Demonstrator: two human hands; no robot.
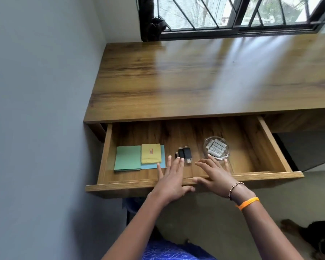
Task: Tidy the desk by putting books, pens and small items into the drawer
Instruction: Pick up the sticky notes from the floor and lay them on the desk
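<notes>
Drawer (274,145) is being held pulled out under the bench (176,81). Both hands are being kept flat, fingers straight, gripping nothing: left hand (170,182) over the front rail, right hand (214,175) just beside it. Inside are lying a green pad (128,158), yellow envelope (150,153), black USB sticks (184,153) and a glass dish (216,147) of batteries.
</notes>
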